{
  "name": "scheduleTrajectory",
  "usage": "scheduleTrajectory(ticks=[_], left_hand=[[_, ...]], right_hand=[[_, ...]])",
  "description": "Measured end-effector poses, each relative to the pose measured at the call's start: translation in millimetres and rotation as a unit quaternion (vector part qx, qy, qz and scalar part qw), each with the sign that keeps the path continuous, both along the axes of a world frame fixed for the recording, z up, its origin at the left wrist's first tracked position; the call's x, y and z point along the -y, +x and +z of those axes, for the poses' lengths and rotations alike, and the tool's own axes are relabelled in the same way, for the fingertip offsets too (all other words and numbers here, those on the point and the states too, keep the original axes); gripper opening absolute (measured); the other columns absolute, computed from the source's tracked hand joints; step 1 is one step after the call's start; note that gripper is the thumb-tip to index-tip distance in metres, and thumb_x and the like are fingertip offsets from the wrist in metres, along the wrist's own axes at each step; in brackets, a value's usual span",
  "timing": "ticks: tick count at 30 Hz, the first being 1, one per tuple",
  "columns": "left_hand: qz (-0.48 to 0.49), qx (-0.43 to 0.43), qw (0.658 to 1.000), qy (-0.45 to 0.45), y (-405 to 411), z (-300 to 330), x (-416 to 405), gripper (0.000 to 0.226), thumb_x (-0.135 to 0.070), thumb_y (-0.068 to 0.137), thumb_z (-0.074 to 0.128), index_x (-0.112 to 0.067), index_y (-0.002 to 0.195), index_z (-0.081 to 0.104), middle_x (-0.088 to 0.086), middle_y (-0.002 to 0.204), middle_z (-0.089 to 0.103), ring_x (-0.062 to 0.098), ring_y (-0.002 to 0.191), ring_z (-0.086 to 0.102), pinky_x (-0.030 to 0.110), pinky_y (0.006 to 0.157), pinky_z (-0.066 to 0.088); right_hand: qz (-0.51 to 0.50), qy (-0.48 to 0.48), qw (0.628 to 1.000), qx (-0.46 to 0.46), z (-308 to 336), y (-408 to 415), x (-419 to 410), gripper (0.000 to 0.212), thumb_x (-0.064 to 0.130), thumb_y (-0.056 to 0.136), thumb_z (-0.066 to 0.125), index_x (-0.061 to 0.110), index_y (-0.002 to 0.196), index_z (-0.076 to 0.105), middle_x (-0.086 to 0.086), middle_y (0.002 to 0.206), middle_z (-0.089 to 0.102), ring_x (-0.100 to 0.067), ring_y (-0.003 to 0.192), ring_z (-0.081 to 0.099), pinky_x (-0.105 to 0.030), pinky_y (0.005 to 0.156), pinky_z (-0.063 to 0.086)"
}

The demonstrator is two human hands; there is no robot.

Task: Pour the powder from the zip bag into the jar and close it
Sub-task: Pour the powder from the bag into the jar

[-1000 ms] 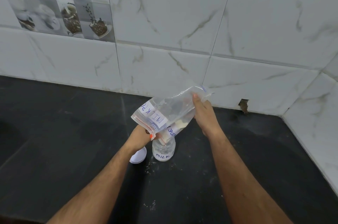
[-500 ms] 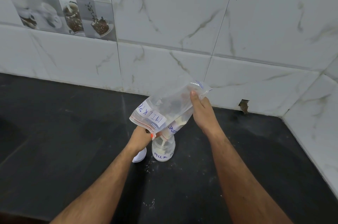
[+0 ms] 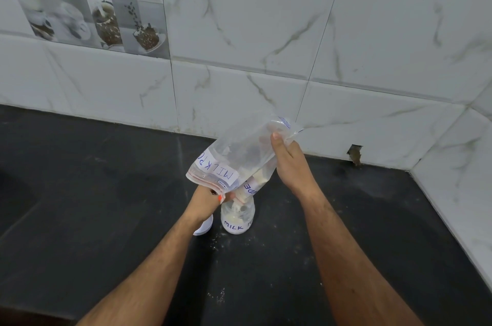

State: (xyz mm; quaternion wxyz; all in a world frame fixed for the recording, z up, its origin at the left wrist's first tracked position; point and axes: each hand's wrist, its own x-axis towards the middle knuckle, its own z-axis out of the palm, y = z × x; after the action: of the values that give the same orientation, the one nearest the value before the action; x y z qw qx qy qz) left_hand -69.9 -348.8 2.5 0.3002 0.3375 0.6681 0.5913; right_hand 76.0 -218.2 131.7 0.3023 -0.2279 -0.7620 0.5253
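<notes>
A clear zip bag (image 3: 234, 158) with a white label hangs tilted, its mouth down over a small clear jar (image 3: 237, 219) marked MILK that stands on the black counter. Pale powder runs from the bag's lower corner into the jar, where some lies at the bottom. My left hand (image 3: 205, 198) pinches the bag's zip edge beside the jar's mouth. Higher up, my right hand (image 3: 288, 163) grips the bag's raised bottom end. The jar's white lid (image 3: 203, 227) lies on the counter left of the jar, half hidden by my left wrist.
The black counter (image 3: 106, 206) carries specks of spilled powder (image 3: 218, 240) in front of the jar. White marble-look wall tiles (image 3: 266, 46) close off the back and the right side, meeting in a corner at the right.
The bag's raised end has tipped a little higher and more powder has gathered in the jar. Both hands keep their hold.
</notes>
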Motion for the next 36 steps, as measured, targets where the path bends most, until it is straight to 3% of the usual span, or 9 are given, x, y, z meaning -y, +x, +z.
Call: scheduleTrajectory(ticks=[4,11,16,20,25,29,34,36], left_hand=[[-0.012,0.003,1.0,-0.002,1.7,2.5,2.3,0.04,-0.011,0.085,0.077,-0.031,0.117,0.065,-0.011,0.117,0.071,0.006,0.11,0.066,0.024,0.089,0.055],[-0.002,0.011,1.0,-0.003,4.7,4.4,2.7,0.039,-0.005,0.087,0.073,-0.035,0.11,0.063,-0.016,0.112,0.069,0.002,0.105,0.064,0.015,0.078,0.052],[0.008,0.01,1.0,0.0,6.1,5.8,4.1,0.037,-0.01,0.089,0.073,-0.03,0.118,0.062,-0.018,0.116,0.067,0.003,0.109,0.063,0.012,0.077,0.052],[0.001,0.022,1.0,0.001,6.6,5.0,3.3,0.039,-0.008,0.086,0.075,-0.029,0.117,0.063,-0.016,0.117,0.068,0.003,0.109,0.063,0.021,0.091,0.052],[0.011,0.016,1.0,0.005,8.0,2.8,5.1,0.042,-0.011,0.091,0.071,-0.027,0.128,0.06,-0.019,0.123,0.064,0.004,0.117,0.06,0.02,0.093,0.051],[0.0,0.028,1.0,-0.002,7.9,3.0,7.2,0.047,-0.011,0.086,0.076,-0.028,0.127,0.06,-0.01,0.127,0.065,0.01,0.119,0.061,0.035,0.103,0.05],[-0.032,0.035,0.999,0.014,14.0,10.7,9.7,0.049,-0.007,0.083,0.078,-0.033,0.121,0.06,-0.015,0.12,0.069,0.001,0.112,0.063,0.018,0.091,0.051],[-0.029,0.039,0.999,0.011,14.8,10.0,10.3,0.049,-0.008,0.083,0.077,-0.031,0.123,0.059,-0.015,0.119,0.069,0.002,0.114,0.063,0.02,0.093,0.051]], right_hand=[[-0.001,0.003,1.0,-0.001,4.4,-0.7,2.2,0.036,0.037,0.108,0.033,0.029,0.111,0.068,0.013,0.108,0.074,0.003,0.103,0.067,-0.015,0.087,0.048],[0.012,0.003,1.0,0.002,4.3,-5.3,3.8,0.043,0.041,0.107,0.035,0.019,0.116,0.071,0.004,0.111,0.076,-0.008,0.105,0.07,-0.031,0.096,0.053],[0.016,0.017,1.0,0.01,9.7,-5.0,6.2,0.037,0.039,0.108,0.035,0.025,0.112,0.068,0.005,0.113,0.074,-0.006,0.106,0.068,-0.026,0.093,0.051],[0.019,0.028,0.999,0.011,9.0,-6.8,7.3,0.042,0.042,0.107,0.034,0.02,0.118,0.069,0.005,0.115,0.073,-0.008,0.11,0.067,-0.033,0.099,0.051],[0.029,0.036,0.999,0.027,9.1,-8.1,8.2,0.045,0.042,0.107,0.034,0.017,0.119,0.069,0.003,0.115,0.074,-0.009,0.11,0.067,-0.036,0.101,0.051],[0.032,0.037,0.999,0.023,9.3,-8.0,11.4,0.044,0.043,0.107,0.034,0.019,0.122,0.068,0.005,0.118,0.072,-0.009,0.112,0.066,-0.036,0.103,0.05],[0.029,0.04,0.999,0.021,11.4,-4.0,15.2,0.043,0.041,0.107,0.034,0.019,0.123,0.068,0.006,0.117,0.073,-0.006,0.11,0.066,-0.031,0.1,0.05],[0.029,0.044,0.998,0.02,12.9,-2.9,16.3,0.044,0.041,0.107,0.034,0.018,0.122,0.068,0.006,0.115,0.073,-0.007,0.109,0.067,-0.03,0.098,0.051]])
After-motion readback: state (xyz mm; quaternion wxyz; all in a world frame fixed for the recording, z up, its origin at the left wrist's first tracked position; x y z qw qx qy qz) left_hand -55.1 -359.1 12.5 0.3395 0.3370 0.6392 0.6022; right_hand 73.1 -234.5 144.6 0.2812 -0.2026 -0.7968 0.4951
